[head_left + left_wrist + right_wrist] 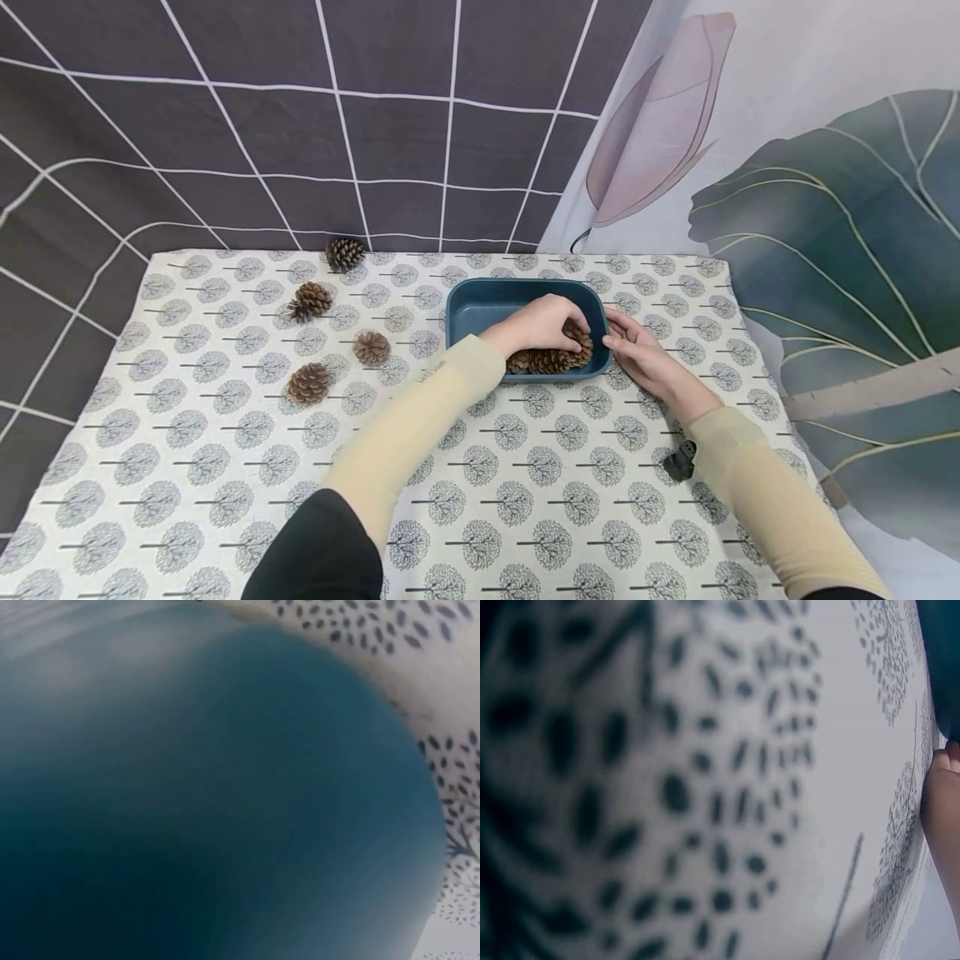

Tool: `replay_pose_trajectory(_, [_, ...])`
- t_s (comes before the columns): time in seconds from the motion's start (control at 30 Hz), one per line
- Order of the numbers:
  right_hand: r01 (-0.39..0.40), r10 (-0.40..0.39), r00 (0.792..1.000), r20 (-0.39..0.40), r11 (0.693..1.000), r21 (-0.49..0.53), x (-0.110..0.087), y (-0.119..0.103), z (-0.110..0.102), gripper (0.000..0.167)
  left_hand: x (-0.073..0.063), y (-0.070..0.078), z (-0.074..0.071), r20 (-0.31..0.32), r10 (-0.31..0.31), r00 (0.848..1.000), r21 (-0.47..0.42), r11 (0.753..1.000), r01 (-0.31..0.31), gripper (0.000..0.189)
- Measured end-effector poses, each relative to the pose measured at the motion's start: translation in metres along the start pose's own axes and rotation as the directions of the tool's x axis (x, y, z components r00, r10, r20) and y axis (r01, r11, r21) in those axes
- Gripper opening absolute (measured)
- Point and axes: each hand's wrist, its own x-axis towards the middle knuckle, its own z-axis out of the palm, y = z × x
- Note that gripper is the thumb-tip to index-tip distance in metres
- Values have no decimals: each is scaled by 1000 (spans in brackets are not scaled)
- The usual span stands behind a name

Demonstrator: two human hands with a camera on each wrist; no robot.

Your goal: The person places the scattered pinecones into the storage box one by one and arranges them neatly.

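Observation:
Inside a blue rectangular bin [480,312], my left hand [543,323] reaches over the wall and curls its fingers round a pine cone [577,340] at the right end. More pine cones [546,362] lie beside it along the near wall, partly hidden by the hand. My right hand [637,350] touches the bin's right side from outside with loosely extended fingers. At the edge of the right wrist view, part of that hand [941,795] meets the blue bin [941,667]. The bin's blurred blue surface [247,787] fills most of the left wrist view.
Several loose pine cones lie on the patterned tablecloth [225,467] left of the bin: one at the back edge [345,255], others nearer [310,301]. A small black object [680,461] sits by my right wrist. A dark gridded curtain [390,133] hangs behind the table.

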Motion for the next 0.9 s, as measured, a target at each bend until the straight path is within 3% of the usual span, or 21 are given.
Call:
replay_pose_trajectory(0.53, [-19,19,1000,5,1000,-13,1,-2,0,45,-2,5,2,47,45,998,-58,997,-42,28])
replay_pose_trajectory(0.7, [-18,18,1000,9,1000,-15,1,-3,0,45,-3,6,1,47,56,997,-55,997,-53,28])
replay_pose_trajectory(0.9, [-32,32,999,-2,999,-19,1,-2,1,44,-7,7,-2,21,59,998,-125,991,-56,26])
